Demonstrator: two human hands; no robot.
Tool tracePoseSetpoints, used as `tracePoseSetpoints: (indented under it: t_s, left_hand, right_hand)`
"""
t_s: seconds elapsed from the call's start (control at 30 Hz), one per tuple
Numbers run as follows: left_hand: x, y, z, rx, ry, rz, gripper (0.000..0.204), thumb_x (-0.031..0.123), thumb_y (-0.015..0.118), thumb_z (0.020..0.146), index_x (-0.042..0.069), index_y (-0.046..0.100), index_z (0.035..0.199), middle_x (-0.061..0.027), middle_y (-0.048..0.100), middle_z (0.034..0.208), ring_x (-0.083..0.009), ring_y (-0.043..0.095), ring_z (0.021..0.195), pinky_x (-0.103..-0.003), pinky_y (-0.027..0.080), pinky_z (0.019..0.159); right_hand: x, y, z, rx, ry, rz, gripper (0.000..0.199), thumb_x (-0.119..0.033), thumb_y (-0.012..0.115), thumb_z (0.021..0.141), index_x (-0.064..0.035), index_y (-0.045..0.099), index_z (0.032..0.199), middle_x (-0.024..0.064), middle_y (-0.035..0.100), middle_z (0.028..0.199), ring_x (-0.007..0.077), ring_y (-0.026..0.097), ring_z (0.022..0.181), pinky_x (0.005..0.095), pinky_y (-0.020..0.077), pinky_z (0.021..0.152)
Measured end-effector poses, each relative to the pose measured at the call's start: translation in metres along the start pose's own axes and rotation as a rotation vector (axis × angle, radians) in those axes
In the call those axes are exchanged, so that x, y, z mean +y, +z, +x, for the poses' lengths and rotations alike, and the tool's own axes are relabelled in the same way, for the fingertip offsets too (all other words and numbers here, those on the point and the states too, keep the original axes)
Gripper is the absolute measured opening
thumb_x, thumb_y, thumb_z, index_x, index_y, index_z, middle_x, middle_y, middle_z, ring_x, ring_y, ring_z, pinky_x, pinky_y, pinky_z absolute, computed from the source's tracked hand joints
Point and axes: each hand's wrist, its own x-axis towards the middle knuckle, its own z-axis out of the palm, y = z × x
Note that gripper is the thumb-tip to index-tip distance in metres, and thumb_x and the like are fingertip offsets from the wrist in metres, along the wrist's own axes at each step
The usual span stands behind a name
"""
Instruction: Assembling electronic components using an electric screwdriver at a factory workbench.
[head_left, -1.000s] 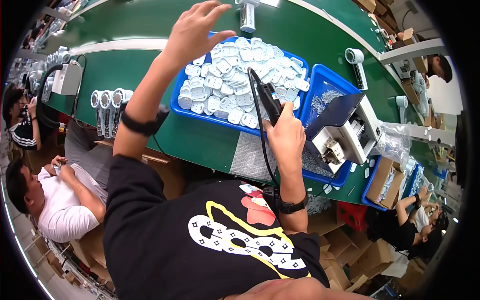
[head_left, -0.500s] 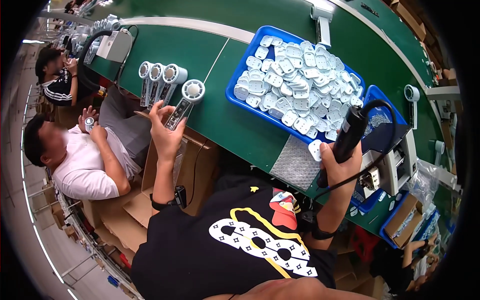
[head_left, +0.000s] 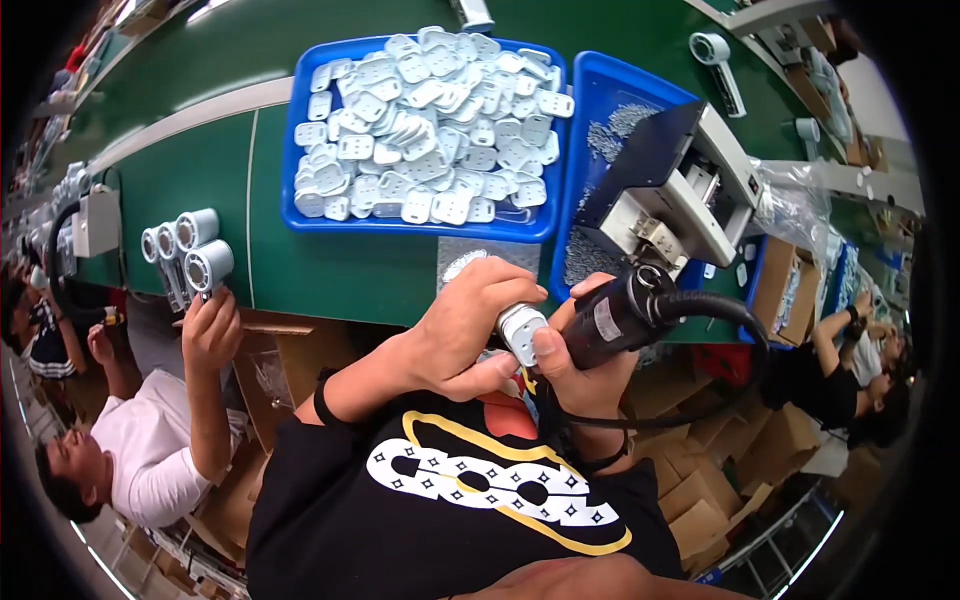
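Observation:
In front of my chest, my left hand [head_left: 450, 325] is wrapped round a small white handheld fan [head_left: 465, 264], its round head poking out beyond my knuckles. A small white cover plate [head_left: 527, 343] with holes sits at the fan's handle end, pressed by my right thumb. My right hand [head_left: 592, 375] also grips a thick black electric screwdriver [head_left: 612, 318], whose cable curves away to the right. The screwdriver's tip is hidden from me. Beyond my hands, a blue tray [head_left: 296, 215] holds a heap of white cover plates [head_left: 420, 130].
A second blue tray [head_left: 572, 110] with small screws stands right of the first, beside a grey-and-black screw feeder [head_left: 690, 190]. At the left, a co-worker's hand [head_left: 210, 330] holds a fan [head_left: 209, 264] near several others. Open cardboard boxes [head_left: 700, 500] stand below the table edge.
My left hand has brought the fan from the left to my chest. My right hand has moved left with screwdriver and plate, meeting it. A co-worker's hand now holds a fan at the left.

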Motion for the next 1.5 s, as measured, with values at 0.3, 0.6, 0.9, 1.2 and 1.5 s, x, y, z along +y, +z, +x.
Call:
tracePoseSetpoints:
  t_s: [0.3, 0.6, 0.9, 1.2, 1.5]
  left_hand:
    - [-0.052, 0.045, -0.008, 0.006, 0.071, -0.017, 0.057, 0.05, 0.073, 0.086, 0.001, 0.058, 0.11, -0.0135, 0.064, 0.089, -0.0316, 0.063, 0.073, -0.041, 0.05, 0.066]
    - [-0.053, 0.048, -0.003, -0.038, 0.083, -0.028, 0.058, 0.052, 0.072, 0.086, 0.001, 0.058, 0.109, -0.0131, 0.064, 0.089, -0.031, 0.064, 0.073, -0.04, 0.051, 0.062]
    - [-0.055, 0.046, 0.003, -0.069, 0.106, 0.037, 0.062, 0.057, 0.068, 0.088, 0.0, 0.058, 0.107, -0.0136, 0.066, 0.091, -0.0293, 0.064, 0.07, -0.039, 0.05, 0.06]
    - [-0.051, 0.047, 0.007, -0.061, 0.079, 0.027, 0.056, 0.053, 0.072, 0.083, 0.002, 0.059, 0.105, -0.0099, 0.059, 0.085, -0.0285, 0.062, 0.07, -0.037, 0.048, 0.059]
    - [-0.058, 0.044, 0.002, -0.098, 0.11, 0.038, 0.061, 0.058, 0.067, 0.089, 0.0, 0.058, 0.106, -0.013, 0.065, 0.09, -0.0278, 0.063, 0.067, -0.037, 0.049, 0.057]
  right_hand:
    - [0.013, -0.043, 0.021, 0.169, -0.482, -0.077, 0.043, -0.013, 0.075, 0.086, -0.0068, 0.047, 0.118, 0.0072, 0.06, 0.074, 0.0161, 0.055, 0.056, 0.0321, 0.0506, 0.057]
    - [-0.011, -0.055, 0.071, 0.357, -0.617, -0.03, 0.037, -0.018, 0.066, 0.09, -0.0074, 0.044, 0.118, 0.0058, 0.053, 0.074, 0.0172, 0.051, 0.051, 0.036, 0.0475, 0.051]
    - [-0.066, -0.02, 0.018, 0.001, -0.685, 0.255, 0.044, -0.021, 0.071, 0.09, -0.0093, 0.042, 0.12, 0.003, 0.055, 0.074, 0.0144, 0.055, 0.053, 0.0305, 0.0513, 0.051]
    - [-0.058, -0.025, 0.04, -0.238, -0.603, 0.184, 0.04, -0.021, 0.071, 0.088, -0.0079, 0.046, 0.117, 0.0018, 0.055, 0.074, 0.0125, 0.055, 0.054, 0.0269, 0.0526, 0.051]
    - [-0.047, -0.016, 0.026, -0.058, -0.678, 0.265, 0.035, -0.019, 0.068, 0.088, -0.0076, 0.048, 0.114, 0.0024, 0.055, 0.074, 0.0133, 0.054, 0.053, 0.0315, 0.0514, 0.051]
